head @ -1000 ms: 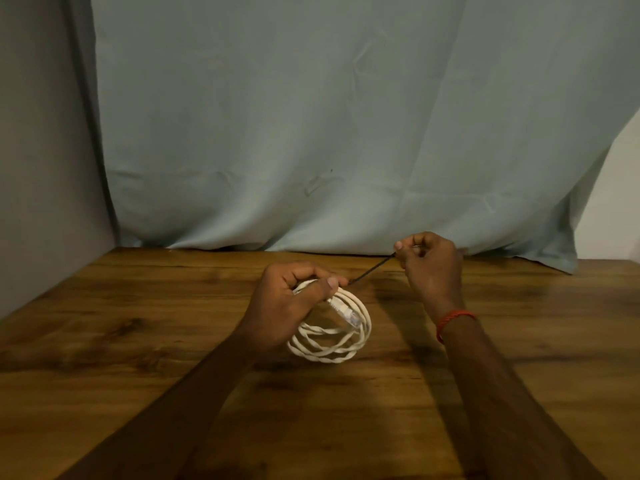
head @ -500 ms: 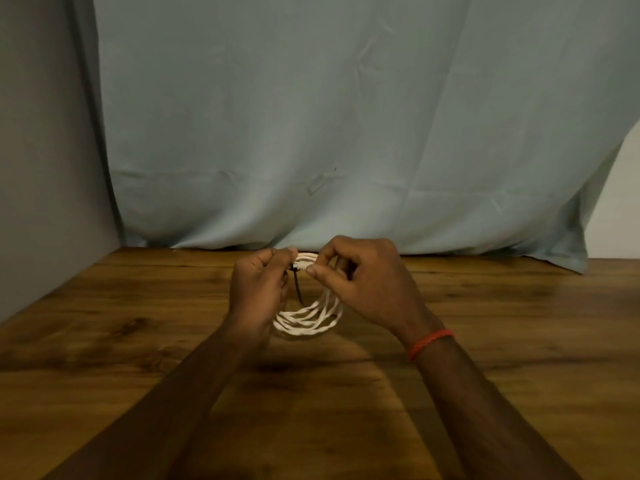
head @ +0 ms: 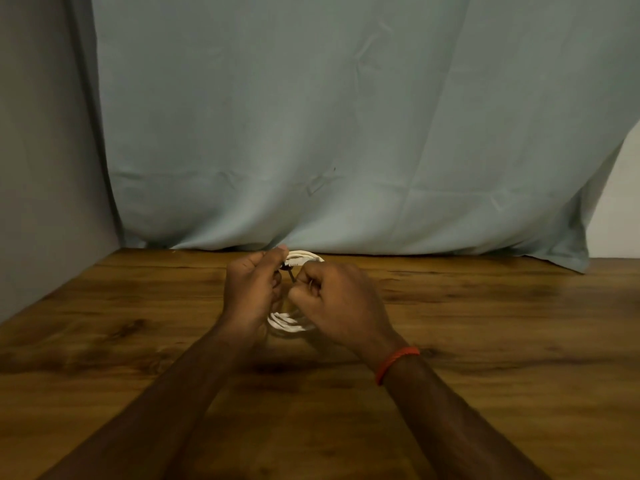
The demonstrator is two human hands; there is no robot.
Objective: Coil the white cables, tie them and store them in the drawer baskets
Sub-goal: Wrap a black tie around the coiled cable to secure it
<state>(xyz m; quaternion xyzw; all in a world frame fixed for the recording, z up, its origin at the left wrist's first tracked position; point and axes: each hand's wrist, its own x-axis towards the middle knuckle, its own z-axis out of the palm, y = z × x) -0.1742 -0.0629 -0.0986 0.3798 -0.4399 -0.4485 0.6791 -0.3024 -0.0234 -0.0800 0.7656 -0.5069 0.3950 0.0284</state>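
Change: since a second ago the right hand [head: 341, 299] has come in from the right of the white cable coil [head: 289, 323], where it held the dark tie [head: 290, 274] stretched out. It now sits close beside the left hand [head: 252, 289]. The coil's middle, open to view then, is hidden behind both hands.
Red band: a thin red band [head: 394, 362] circles the right wrist, nearer the camera than the coil and to its right.
Right hand: fingers curled in front of the coil's right half, thumb and forefinger pinching the lower end of the dark tie.
Left hand: in front of the coil's left half, thumb and forefinger pressed together on the coil's top where the tie meets it; the other fingers are curled.
White cable coil: several loops held upright between the hands; only the top and bottom arcs show. Whether the bottom touches the surface [head: 485, 341] cannot be told.
Dark tie: short and thin, running from the coil's top down and right to the right hand.
Plug: a white plug [head: 298, 262] lies along the coil's top arc, just right of the left thumb.
Surface: brown wood grain, spreading under and around the coil.
Curtain: a pale blue-grey curtain [head: 346, 133] hangs behind the coil.
Wall: a grey wall [head: 41, 168] stands far left of the coil.
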